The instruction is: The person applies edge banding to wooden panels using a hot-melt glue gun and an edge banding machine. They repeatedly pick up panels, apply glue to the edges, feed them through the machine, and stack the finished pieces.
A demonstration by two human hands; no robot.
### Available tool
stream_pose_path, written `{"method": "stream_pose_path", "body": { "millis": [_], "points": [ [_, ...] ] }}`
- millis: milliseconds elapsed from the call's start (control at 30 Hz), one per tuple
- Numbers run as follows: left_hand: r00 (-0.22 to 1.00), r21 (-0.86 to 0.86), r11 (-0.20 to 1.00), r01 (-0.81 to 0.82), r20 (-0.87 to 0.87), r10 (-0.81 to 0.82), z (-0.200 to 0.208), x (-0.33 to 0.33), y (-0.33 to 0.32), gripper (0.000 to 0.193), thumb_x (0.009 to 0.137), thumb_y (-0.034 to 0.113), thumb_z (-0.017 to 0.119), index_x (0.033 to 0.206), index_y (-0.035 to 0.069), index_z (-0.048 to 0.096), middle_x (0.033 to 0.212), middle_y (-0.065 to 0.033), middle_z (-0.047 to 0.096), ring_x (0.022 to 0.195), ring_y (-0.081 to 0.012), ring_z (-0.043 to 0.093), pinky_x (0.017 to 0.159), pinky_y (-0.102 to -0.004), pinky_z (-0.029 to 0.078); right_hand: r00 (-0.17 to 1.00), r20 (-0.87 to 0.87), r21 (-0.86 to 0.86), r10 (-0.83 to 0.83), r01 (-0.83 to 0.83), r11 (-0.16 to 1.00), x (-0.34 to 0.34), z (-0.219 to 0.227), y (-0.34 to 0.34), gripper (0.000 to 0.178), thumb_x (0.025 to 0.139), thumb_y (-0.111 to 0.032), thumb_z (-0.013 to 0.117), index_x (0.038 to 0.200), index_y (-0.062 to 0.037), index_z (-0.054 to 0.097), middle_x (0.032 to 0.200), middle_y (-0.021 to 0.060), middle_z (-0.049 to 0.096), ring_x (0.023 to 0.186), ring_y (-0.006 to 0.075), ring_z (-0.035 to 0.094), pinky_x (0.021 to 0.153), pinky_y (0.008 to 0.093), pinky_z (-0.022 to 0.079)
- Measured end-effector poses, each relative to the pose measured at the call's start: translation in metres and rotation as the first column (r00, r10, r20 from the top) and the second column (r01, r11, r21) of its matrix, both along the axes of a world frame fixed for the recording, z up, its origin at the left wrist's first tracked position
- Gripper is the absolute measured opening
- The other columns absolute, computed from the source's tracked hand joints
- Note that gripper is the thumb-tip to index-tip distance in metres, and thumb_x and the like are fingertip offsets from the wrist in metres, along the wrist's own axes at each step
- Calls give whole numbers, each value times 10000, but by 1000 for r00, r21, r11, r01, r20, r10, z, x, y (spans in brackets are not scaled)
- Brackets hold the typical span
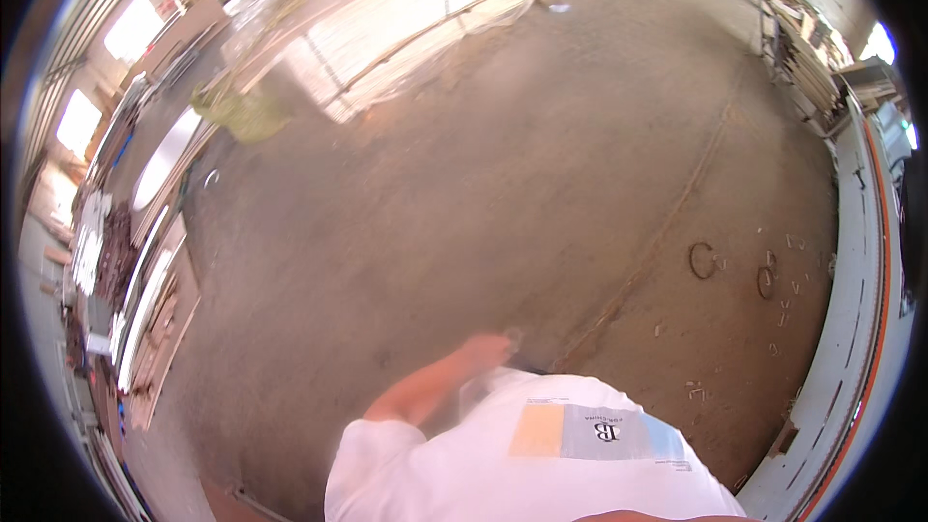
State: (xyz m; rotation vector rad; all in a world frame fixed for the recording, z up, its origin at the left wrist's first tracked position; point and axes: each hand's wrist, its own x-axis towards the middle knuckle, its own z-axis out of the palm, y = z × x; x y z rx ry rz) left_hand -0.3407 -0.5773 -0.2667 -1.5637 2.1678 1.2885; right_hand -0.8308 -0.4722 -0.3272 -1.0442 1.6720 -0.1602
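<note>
My left hand [488, 348] is held in front of my white T-shirt, at the end of a bent bare forearm. It is smeared by motion, so I cannot make out its fingers or whether they hold anything. Bare brown-grey floor [435, 232] lies below and beyond it. My right hand does not show anywhere in the picture.
Stacked boards and strips [164, 329] line the left side. A large pale wrapped stack [406, 24] stands at the far side, with a yellow-green sack [246, 116] beside it. Wire rings [703, 260] and scraps lie on the right, near a long grey-white machine bed [836, 358].
</note>
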Motion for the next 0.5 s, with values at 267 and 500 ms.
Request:
{"method": "stream_pose_path", "body": {
  "millis": [267, 500],
  "points": [
    [943, -241, 960, 145, -262, -208, 64, -167, -293, 291, 949, 333, 593, 1097, 103, 693, 1039, -150, 739, 989, -350, 699, 841, -484, 546, 655, 250, -4, -713, 737, 676, 0, 106, -127, 364, 979, -337, 598, 842, -7, 668, 921, 90, 734, 834, 229, 652, 750, 368, 507],
    [943, -41, 959, 281, -171, -284, -23, -234, -396, 315, 945, 373, 608, 1102, 114, 694, 1078, -141, 736, 1002, -351, 696, 843, -467, 549, 885, -59, 88, -463, 466, 880, -111, -65, -177, 234, 971, -256, 617, 935, -38, 696, 874, 80, 712, 828, 191, 664, 737, 355, 536]
  ]
}}
